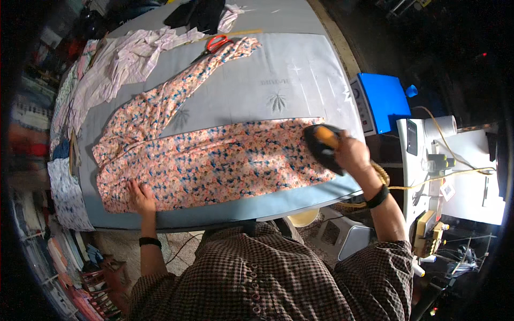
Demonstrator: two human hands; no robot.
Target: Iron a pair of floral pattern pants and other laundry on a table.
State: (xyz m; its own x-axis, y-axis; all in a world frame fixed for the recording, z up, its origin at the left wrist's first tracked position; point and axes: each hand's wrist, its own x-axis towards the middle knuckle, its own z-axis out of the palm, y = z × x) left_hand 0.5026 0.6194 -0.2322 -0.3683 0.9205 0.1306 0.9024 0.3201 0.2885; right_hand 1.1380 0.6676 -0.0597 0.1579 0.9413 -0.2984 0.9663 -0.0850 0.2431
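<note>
Free room on grey table beyond floral fabric, red scissors leftward

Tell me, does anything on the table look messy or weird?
A bit: the red-handled scissors lie by the narrow far end of the peach-and-blue floral fabric, odd because blades could snag it. The pale pinkish checked cloth, far left, is crumpled. I see no spill.
</note>
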